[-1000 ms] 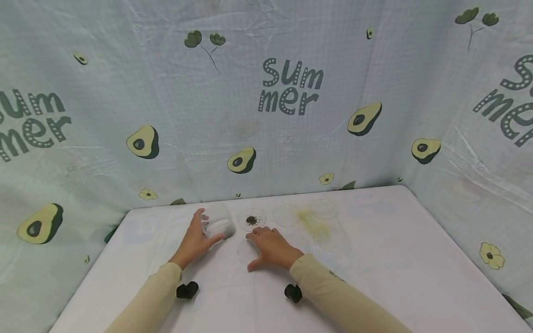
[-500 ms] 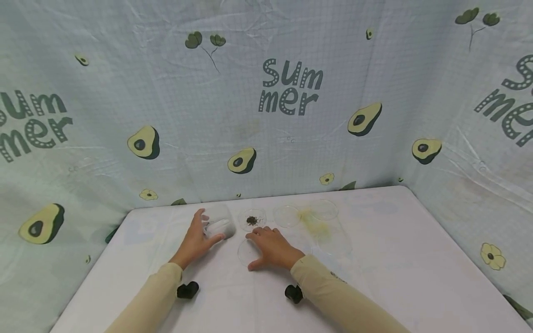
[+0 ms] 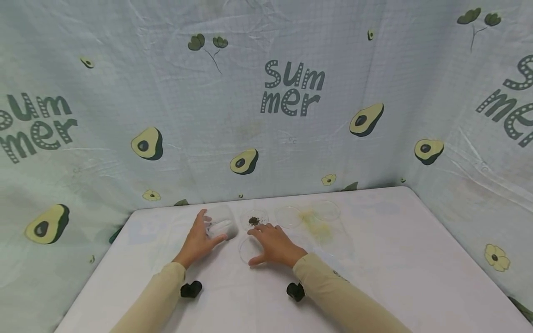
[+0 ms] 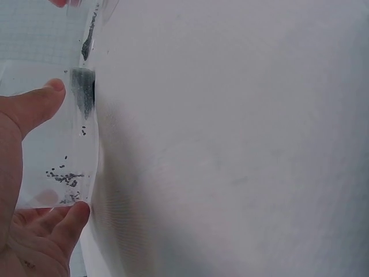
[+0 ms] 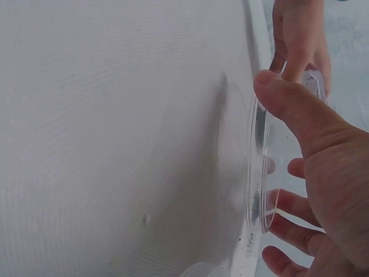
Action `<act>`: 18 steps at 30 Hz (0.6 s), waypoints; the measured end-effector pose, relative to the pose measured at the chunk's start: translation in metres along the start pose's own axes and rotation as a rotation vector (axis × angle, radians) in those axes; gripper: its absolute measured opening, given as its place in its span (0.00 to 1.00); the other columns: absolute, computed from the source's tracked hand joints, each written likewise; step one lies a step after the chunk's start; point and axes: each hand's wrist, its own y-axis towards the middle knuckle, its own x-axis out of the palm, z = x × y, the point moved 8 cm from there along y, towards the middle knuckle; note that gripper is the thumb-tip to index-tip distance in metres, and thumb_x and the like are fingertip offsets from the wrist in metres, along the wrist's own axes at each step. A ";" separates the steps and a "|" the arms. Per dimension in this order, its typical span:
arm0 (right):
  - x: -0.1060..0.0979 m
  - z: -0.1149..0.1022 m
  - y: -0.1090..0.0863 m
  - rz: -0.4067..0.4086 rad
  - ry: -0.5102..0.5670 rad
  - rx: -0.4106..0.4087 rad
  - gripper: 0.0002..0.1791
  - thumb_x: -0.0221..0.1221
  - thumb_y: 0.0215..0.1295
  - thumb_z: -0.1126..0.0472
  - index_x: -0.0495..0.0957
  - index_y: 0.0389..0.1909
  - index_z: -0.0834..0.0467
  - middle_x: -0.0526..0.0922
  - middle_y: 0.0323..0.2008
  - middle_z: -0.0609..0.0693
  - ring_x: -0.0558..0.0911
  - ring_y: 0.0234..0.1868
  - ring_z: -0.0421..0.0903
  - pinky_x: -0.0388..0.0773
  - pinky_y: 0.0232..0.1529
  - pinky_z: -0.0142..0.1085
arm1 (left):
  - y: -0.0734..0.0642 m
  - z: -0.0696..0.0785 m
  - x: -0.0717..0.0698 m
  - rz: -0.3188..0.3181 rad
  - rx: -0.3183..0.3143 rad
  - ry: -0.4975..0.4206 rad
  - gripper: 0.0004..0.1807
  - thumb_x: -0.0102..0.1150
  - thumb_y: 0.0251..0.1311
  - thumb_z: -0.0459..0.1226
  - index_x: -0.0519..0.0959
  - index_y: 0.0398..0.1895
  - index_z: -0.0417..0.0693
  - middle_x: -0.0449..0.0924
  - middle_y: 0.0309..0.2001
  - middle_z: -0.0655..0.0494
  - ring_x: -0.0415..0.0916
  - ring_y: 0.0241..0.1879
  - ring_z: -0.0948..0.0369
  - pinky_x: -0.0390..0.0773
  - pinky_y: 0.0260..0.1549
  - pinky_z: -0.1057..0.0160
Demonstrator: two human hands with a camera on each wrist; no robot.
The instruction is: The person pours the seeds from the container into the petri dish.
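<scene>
A clear plastic container (image 3: 222, 225) stands near the back left of the table (image 3: 387, 259), with the left hand (image 3: 197, 244) gripping it, thumb on one side and fingers curled round the other. From the left wrist, dark specks show through its wall, though I can't tell whether they lie inside. Just beside it, the right hand (image 3: 271, 245) reaches over a large round dish (image 3: 248, 250), thumb at the near rim and fingers curled at the far one, grasping it. Behind that sits a small dish (image 3: 246, 217) with dark crumbs (image 3: 253, 221), and to its right are two more clear dishes (image 3: 288, 217) (image 3: 326, 210) by a yellow stain (image 3: 319, 227). A printed cloth (image 3: 195, 134) hangs behind everything. I'd judge the step in hand is holding container and dish in place on the table; any move from here calls for an even grip and keeping both level, clear of the crumbs.
</scene>
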 end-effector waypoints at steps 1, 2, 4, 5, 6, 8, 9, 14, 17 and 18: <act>0.000 0.000 0.000 0.005 0.004 0.000 0.45 0.68 0.47 0.34 0.70 0.65 0.49 0.73 0.63 0.50 0.72 0.64 0.51 0.71 0.61 0.53 | 0.000 0.000 0.000 -0.001 -0.002 -0.005 0.57 0.70 0.53 0.47 0.41 0.74 0.41 0.61 0.66 0.38 0.66 0.63 0.42 0.66 0.62 0.40; 0.000 0.001 0.001 0.010 0.009 0.000 0.45 0.68 0.47 0.34 0.70 0.65 0.50 0.73 0.63 0.50 0.73 0.64 0.51 0.71 0.61 0.53 | -0.001 0.000 0.000 -0.002 -0.005 -0.007 0.57 0.70 0.53 0.47 0.41 0.74 0.41 0.61 0.66 0.38 0.65 0.63 0.42 0.66 0.63 0.40; 0.000 0.001 0.001 0.019 0.026 -0.001 0.44 0.68 0.47 0.34 0.70 0.65 0.50 0.73 0.64 0.50 0.72 0.64 0.51 0.71 0.61 0.52 | -0.001 0.000 0.000 -0.002 -0.007 -0.010 0.56 0.70 0.53 0.47 0.41 0.73 0.40 0.61 0.66 0.38 0.65 0.63 0.42 0.66 0.62 0.39; -0.001 0.002 0.001 0.028 0.037 -0.001 0.44 0.69 0.47 0.35 0.70 0.65 0.50 0.73 0.64 0.50 0.73 0.64 0.51 0.71 0.61 0.52 | -0.002 0.000 0.000 -0.002 -0.006 -0.008 0.56 0.70 0.53 0.47 0.41 0.73 0.40 0.61 0.66 0.38 0.65 0.63 0.42 0.66 0.62 0.39; -0.002 0.002 0.002 0.035 0.044 -0.001 0.44 0.69 0.47 0.35 0.70 0.65 0.50 0.73 0.64 0.50 0.73 0.64 0.51 0.71 0.61 0.52 | -0.002 0.001 0.000 -0.002 -0.006 -0.011 0.56 0.70 0.53 0.47 0.42 0.73 0.40 0.61 0.66 0.38 0.65 0.63 0.42 0.66 0.62 0.39; -0.003 0.003 0.002 0.049 0.063 0.002 0.44 0.69 0.47 0.36 0.70 0.64 0.50 0.73 0.63 0.51 0.72 0.64 0.51 0.71 0.61 0.52 | -0.002 0.001 0.000 -0.002 -0.004 -0.014 0.55 0.70 0.53 0.47 0.42 0.73 0.41 0.61 0.66 0.38 0.65 0.63 0.42 0.66 0.63 0.40; -0.004 0.004 0.002 0.054 0.073 0.004 0.43 0.69 0.47 0.36 0.70 0.64 0.50 0.73 0.63 0.51 0.72 0.64 0.52 0.70 0.61 0.53 | -0.002 0.001 0.000 -0.002 -0.002 -0.014 0.55 0.70 0.53 0.47 0.42 0.73 0.41 0.61 0.66 0.38 0.65 0.63 0.42 0.66 0.63 0.40; -0.004 0.010 0.004 0.059 0.101 0.027 0.44 0.69 0.48 0.37 0.70 0.65 0.51 0.72 0.65 0.52 0.71 0.66 0.52 0.68 0.63 0.53 | -0.002 0.000 0.001 -0.009 -0.001 -0.012 0.55 0.69 0.54 0.48 0.42 0.73 0.40 0.61 0.67 0.38 0.65 0.64 0.42 0.66 0.63 0.40; -0.004 0.014 0.006 0.053 0.108 0.048 0.44 0.69 0.49 0.37 0.69 0.65 0.51 0.71 0.66 0.52 0.70 0.67 0.52 0.67 0.65 0.52 | -0.001 -0.001 0.001 -0.012 -0.004 -0.013 0.55 0.69 0.54 0.48 0.42 0.73 0.40 0.60 0.67 0.38 0.64 0.64 0.42 0.65 0.63 0.40; -0.004 0.014 0.006 0.055 0.110 0.051 0.44 0.69 0.49 0.37 0.70 0.65 0.51 0.71 0.66 0.51 0.70 0.67 0.52 0.67 0.65 0.52 | -0.001 -0.001 0.001 -0.012 -0.004 -0.010 0.55 0.69 0.54 0.48 0.42 0.73 0.40 0.60 0.67 0.38 0.64 0.64 0.42 0.66 0.63 0.40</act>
